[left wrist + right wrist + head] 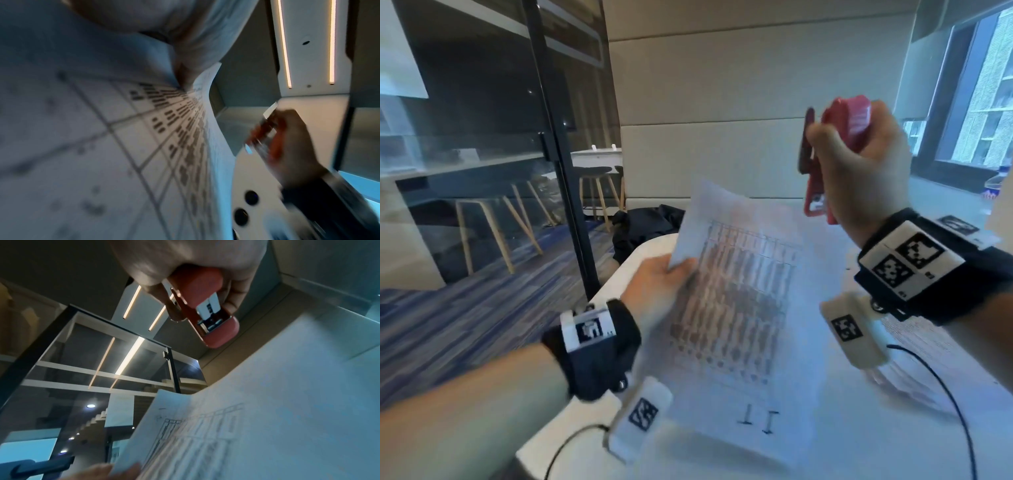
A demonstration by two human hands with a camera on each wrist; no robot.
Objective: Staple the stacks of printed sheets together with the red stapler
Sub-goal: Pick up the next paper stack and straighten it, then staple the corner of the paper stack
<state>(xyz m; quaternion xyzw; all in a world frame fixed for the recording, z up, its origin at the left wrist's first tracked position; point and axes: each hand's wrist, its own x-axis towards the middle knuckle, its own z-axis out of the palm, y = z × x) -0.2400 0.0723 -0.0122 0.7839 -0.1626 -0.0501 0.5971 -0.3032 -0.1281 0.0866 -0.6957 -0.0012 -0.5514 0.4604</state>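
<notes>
We see a big white table (pixel 722 455) with a smooth top and a rounded corner, and beside it a tall glass wall (pixel 482 144) with a thin black frame. Behind the glass stand stools (pixel 592 192) with slim wooden legs. The floor (pixel 465 318) is a carpet with blue and grey stripes. A dark, crumpled bag or cloth (pixel 643 226) lies past the far end of the table; we cannot tell which it is. Above the table our left hand (pixel 657 287) holds up a stack of printed sheets (pixel 739 308), with the thumb on top near the left edge and the fingers underneath. The paper is thin and white, it bends a little, and it has a grid of small dark marks printed on it. The picture is blurry, so we cannot read the marks. More printed paper (pixel 914 353) lies flat on the table under our right arm. Our right hand (pixel 866 171) is closed around the red stapler (pixel 832 154), up in the air, above and to the right of the top corner of the sheets and not touching them. The stapler is smooth red plastic with a rounded end, and it has shiny metal inside. Both wrists wear black bands with small white boxes that have black square patterns.
</notes>
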